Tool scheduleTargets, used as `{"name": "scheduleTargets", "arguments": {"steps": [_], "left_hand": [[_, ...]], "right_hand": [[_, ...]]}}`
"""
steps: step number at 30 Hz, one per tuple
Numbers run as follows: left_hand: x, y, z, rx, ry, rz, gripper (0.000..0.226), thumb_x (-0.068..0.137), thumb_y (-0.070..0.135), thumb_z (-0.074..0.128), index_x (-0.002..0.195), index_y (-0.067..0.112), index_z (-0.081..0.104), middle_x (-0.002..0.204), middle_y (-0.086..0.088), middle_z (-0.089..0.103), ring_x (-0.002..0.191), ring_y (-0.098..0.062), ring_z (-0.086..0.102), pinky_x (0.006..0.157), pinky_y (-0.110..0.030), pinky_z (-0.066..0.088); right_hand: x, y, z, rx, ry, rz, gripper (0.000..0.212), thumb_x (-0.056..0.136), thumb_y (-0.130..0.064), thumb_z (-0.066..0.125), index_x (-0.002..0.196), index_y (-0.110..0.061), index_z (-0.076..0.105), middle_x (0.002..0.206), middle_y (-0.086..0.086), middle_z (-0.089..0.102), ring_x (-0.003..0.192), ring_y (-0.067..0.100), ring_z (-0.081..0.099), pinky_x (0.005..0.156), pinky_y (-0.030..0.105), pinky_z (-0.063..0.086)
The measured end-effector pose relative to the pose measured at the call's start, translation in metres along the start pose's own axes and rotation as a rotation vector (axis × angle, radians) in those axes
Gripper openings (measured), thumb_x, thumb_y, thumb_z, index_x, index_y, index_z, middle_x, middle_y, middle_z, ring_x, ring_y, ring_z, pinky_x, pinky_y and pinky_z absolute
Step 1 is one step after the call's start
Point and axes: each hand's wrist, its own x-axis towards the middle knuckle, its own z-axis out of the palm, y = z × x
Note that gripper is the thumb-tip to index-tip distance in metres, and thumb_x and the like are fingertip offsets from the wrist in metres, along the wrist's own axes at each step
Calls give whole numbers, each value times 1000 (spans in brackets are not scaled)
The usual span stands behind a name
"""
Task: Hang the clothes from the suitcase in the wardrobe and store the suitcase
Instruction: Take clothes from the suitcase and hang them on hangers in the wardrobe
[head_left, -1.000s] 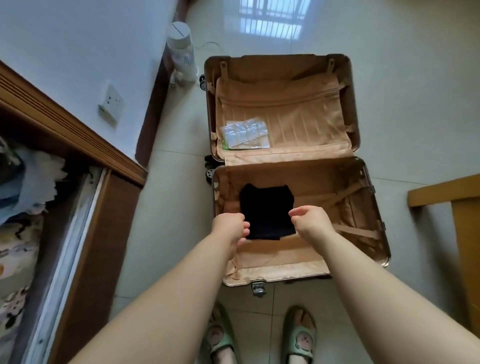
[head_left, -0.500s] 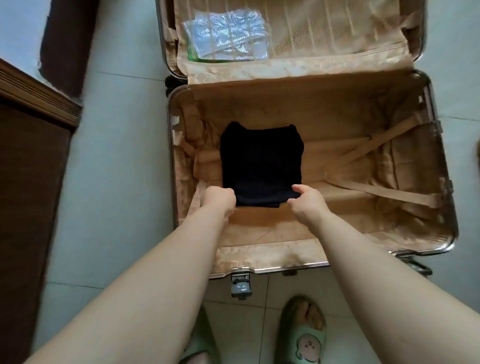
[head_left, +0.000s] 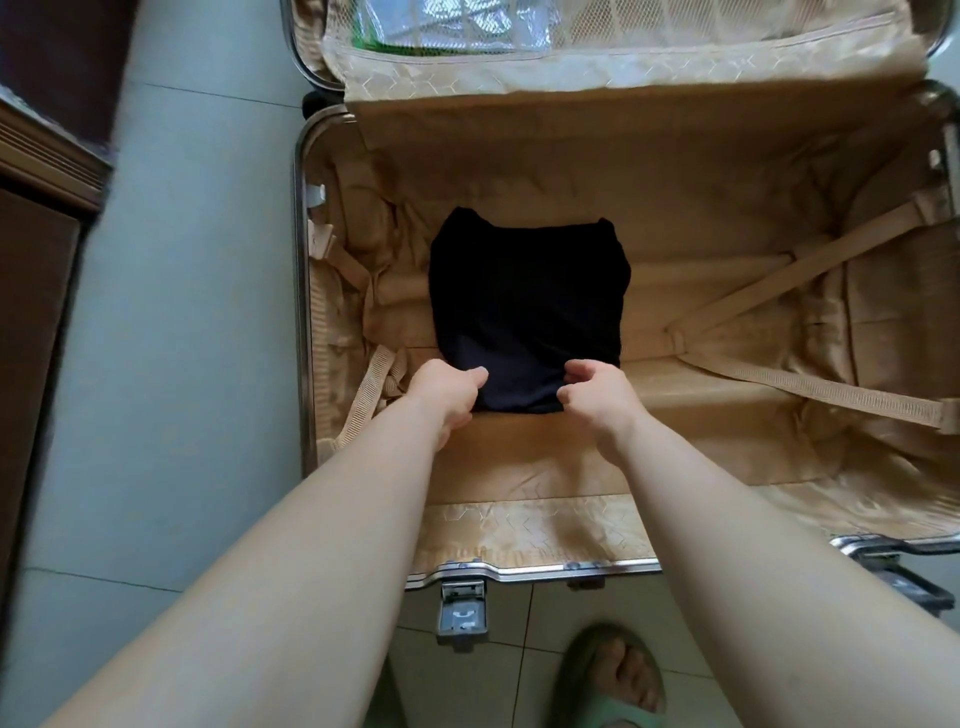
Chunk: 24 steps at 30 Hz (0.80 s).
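Observation:
The suitcase (head_left: 524, 569) lies open on the floor with a tan lining. A folded black garment (head_left: 524, 291) rests in the middle of its near half. My left hand (head_left: 447, 389) pinches the garment's near left corner, thumb on top of the cloth. At the near right corner my right hand (head_left: 592, 397) grips the cloth with curled fingers. The garment's near edge bunches slightly between the two hands.
Tan straps (head_left: 810, 384) lie loose across the right of the case. A clear plastic packet (head_left: 457, 26) sits in the far half's mesh pocket. The brown wardrobe frame (head_left: 47, 171) stands at the left. My slippered foot (head_left: 613, 680) is below the case's latch (head_left: 462, 613).
The camera has dropped closer to the suitcase. Both hands went from hovering over the garment to taking hold of its near corners.

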Motion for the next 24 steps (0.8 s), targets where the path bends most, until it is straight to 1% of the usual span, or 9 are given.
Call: {"name": "scheduleTargets", "arguments": {"steps": [3, 6, 8, 10, 13, 15, 18, 21, 24], "left_hand": [[6, 0, -7, 152, -27, 82, 42, 90, 28, 61, 126, 7, 54, 123, -8, 58, 100, -25, 60, 98, -42, 49], [3, 2, -15, 196, -37, 179, 50, 87, 31, 65, 130, 10, 54, 128, -2, 59, 117, -24, 56, 104, -38, 43], [-5, 2, -17, 140, -49, 229, 53, 85, 38, 65, 130, 11, 54, 129, -3, 60, 117, -22, 57, 105, -38, 43], [-24, 8, -19, 63, -21, 288, 45, 88, 39, 60, 123, 10, 56, 122, -3, 62, 112, -21, 58, 101, -34, 45], [-56, 22, -24, 2, 49, 349, 35, 92, 37, 57, 112, 9, 55, 109, -3, 61, 102, -20, 57, 83, -26, 42], [-81, 34, -34, -60, 26, 381, 38, 88, 35, 64, 116, 11, 53, 108, -1, 60, 100, -17, 57, 80, -24, 42], [-113, 52, -54, -83, -72, 403, 42, 84, 20, 71, 121, 16, 51, 114, 1, 60, 106, -15, 57, 86, -27, 44], [-142, 69, -74, -25, 12, 408, 13, 91, 19, 60, 104, 18, 58, 102, -1, 65, 100, -21, 61, 83, -34, 50], [-172, 88, -93, -11, 148, 396, 9, 93, 21, 54, 100, 15, 55, 98, -5, 62, 92, -25, 59, 83, -35, 47]], "right_hand": [[-4, -2, 1, 48, 32, -22, 43, 87, 5, 52, 128, -8, 58, 121, 8, 61, 97, 16, 56, 78, 19, 43], [-8, -3, -2, 50, 67, -49, 34, 79, 6, 65, 107, -14, 62, 98, 2, 61, 89, 18, 58, 71, 23, 45], [-17, -6, -2, -108, 84, -99, 38, 75, 7, 65, 104, -15, 55, 91, 0, 55, 87, 21, 57, 68, 26, 47], [-29, -11, -3, -287, 100, -171, 40, 74, 3, 64, 108, -16, 53, 97, 3, 55, 90, 24, 56, 68, 28, 45], [-53, -33, -12, -340, 134, -258, 19, 84, -6, 58, 101, -13, 64, 101, 7, 63, 93, 26, 57, 72, 24, 39], [-72, -54, -21, -335, 145, -322, 15, 88, -9, 52, 85, -11, 67, 87, 6, 64, 89, 27, 55, 70, 25, 36], [-102, -91, -33, -190, 119, -309, 30, 87, -14, 50, 57, -17, 50, 63, -1, 50, 76, 25, 47, 60, 27, 30], [-140, -127, -46, 24, 41, -253, 25, 87, -19, 51, 64, -16, 57, 71, 2, 56, 76, 21, 50, 66, 26, 38], [-176, -155, -62, 235, -20, -157, 21, 87, -22, 53, 71, -12, 61, 71, 3, 58, 70, 20, 53, 64, 29, 39]]}}
